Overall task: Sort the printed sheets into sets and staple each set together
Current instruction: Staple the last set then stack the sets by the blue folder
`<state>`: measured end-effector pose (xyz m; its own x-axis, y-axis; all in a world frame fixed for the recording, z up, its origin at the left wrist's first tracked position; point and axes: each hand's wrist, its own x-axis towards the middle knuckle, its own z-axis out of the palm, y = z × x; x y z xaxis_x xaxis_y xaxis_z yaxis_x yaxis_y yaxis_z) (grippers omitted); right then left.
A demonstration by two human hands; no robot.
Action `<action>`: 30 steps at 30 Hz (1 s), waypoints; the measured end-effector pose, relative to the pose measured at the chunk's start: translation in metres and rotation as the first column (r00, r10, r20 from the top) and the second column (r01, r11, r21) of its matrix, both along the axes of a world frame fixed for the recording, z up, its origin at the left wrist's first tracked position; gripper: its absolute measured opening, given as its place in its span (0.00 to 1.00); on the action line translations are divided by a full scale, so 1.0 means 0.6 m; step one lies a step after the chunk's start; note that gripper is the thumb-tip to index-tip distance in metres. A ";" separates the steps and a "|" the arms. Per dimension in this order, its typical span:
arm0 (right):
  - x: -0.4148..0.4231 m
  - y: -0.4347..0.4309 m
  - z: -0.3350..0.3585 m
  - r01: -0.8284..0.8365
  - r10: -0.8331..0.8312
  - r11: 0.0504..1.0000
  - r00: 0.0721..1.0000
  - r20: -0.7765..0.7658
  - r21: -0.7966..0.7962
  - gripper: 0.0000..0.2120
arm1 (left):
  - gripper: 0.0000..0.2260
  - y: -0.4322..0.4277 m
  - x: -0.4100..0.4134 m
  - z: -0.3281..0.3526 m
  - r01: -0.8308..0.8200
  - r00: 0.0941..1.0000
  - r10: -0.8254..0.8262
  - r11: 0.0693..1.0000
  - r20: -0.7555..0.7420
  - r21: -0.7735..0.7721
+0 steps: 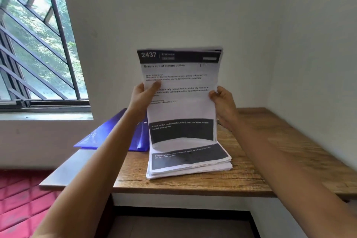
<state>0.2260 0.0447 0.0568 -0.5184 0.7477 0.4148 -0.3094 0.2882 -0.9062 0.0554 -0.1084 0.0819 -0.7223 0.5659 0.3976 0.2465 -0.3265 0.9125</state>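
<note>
- Your forearms come in from the near edge, one on each side, and meet at the held sheets [179,92].
- Your left hand [142,94] grips the left edge of those sheets, with the thumb laid across the printed front.
- Your right hand [222,100] pinches the right edge, thumb in front and fingers curled behind.
- You hold the sheets upright and clear of the bench [270,141], long axis vertical and the "2437 Kitchen" header at the top. Several edges show along the top, so this is probably more than one page.
- Directly below lies the stack [189,162], flat on the bench with its long axis running near to far. The lower edge of the held sheets hangs over the stack's far half and hides it.
- On the bench just left of the stack is a blue folder [108,133]. Bare wood shows to the right.
- That bare wood looks like the place to set this set down, and your right hand is the nearer one. You would lead down and right, tipping the long axis from upright to flat.
</note>
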 end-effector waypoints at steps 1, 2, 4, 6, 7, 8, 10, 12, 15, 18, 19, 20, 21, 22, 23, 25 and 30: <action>-0.003 0.000 -0.011 -0.002 0.002 1.000 1.000 0.005 -0.004 0.10 | 0.03 0.001 0.000 -0.014 -0.020 1.000 0.020 1.000 0.004 -0.005; -0.005 0.001 -0.021 -0.006 0.006 1.000 1.000 0.012 -0.007 0.10 | 0.02 0.002 -0.001 -0.027 -0.040 0.999 0.040 0.999 0.002 -0.011; -0.006 0.004 -0.033 0.001 -0.002 1.000 0.998 0.067 0.011 0.10 | 0.01 0.003 -0.003 -0.049 -0.052 0.999 0.052 0.999 -0.010 -0.008; -0.006 0.005 -0.041 0.026 -0.033 0.998 0.991 0.132 0.057 0.10 | 0.04 0.004 -0.004 -0.069 -0.074 0.997 0.073 0.997 -0.036 -0.026; -0.004 0.003 -0.045 0.032 -0.043 0.997 0.987 0.152 0.073 0.10 | 0.05 0.004 -0.001 -0.078 -0.107 0.993 0.104 0.993 -0.060 -0.049; -0.004 0.002 -0.049 0.035 -0.049 0.996 0.985 0.167 0.087 0.10 | 0.06 0.005 0.003 -0.086 -0.153 0.985 0.147 0.986 -0.094 -0.066; -0.003 -0.004 -0.052 0.033 -0.054 0.993 0.980 0.192 0.109 0.10 | 0.09 0.008 0.014 -0.091 -0.243 0.959 0.229 0.968 -0.167 -0.068; -0.006 -0.006 -0.049 0.044 -0.073 0.990 0.974 0.212 0.137 0.10 | 0.09 0.013 0.024 -0.083 -0.300 0.936 0.279 0.951 -0.214 -0.071; -0.009 -0.003 -0.028 0.102 -0.146 0.977 0.961 0.236 0.186 0.10 | 0.09 0.016 0.028 -0.057 -0.377 0.895 0.336 0.921 -0.294 -0.097; -0.006 0.000 0.008 0.148 -0.224 0.952 0.935 0.276 0.268 0.13 | 0.11 0.009 0.025 -0.021 -0.431 0.867 0.352 0.884 -0.352 -0.179; -0.005 0.001 0.019 0.154 -0.249 0.940 0.919 0.305 0.304 0.14 | 0.12 0.005 0.025 -0.011 -0.439 0.866 0.341 0.868 -0.366 -0.230; -0.005 0.000 0.027 0.157 -0.278 0.927 0.896 0.346 0.340 0.14 | 0.13 0.002 0.025 -0.004 -0.446 0.865 0.325 0.847 -0.382 -0.290; -0.007 -0.002 0.031 0.157 -0.310 0.914 0.865 0.396 0.373 0.14 | 0.13 -0.001 0.026 -0.001 -0.455 0.863 0.305 0.816 -0.403 -0.357; -0.009 -0.005 0.030 0.151 -0.339 0.903 0.826 0.450 0.402 0.15 | 0.14 -0.005 0.030 -0.002 -0.470 0.856 0.278 0.768 -0.435 -0.434; -0.011 -0.009 0.026 0.139 -0.363 0.894 0.782 0.507 0.425 0.15 | 0.14 -0.010 0.035 -0.007 -0.486 0.849 0.245 0.708 -0.468 -0.512; -0.017 -0.020 0.008 0.097 -0.390 0.886 0.685 0.615 0.454 0.16 | 0.15 -0.017 0.046 -0.026 -0.508 0.837 0.173 0.597 -0.519 -0.621; -0.029 -0.039 -0.052 -0.006 -0.417 0.867 0.539 0.732 0.498 0.12 | 0.16 -0.018 0.052 -0.096 -0.518 0.837 0.030 0.363 -0.546 -0.774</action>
<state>0.2089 0.0210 0.0255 -0.6335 0.7512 0.1857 0.5950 0.6263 -0.5037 0.0868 -0.1194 0.0243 -0.8284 0.5538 0.0833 0.5351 0.7388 0.4096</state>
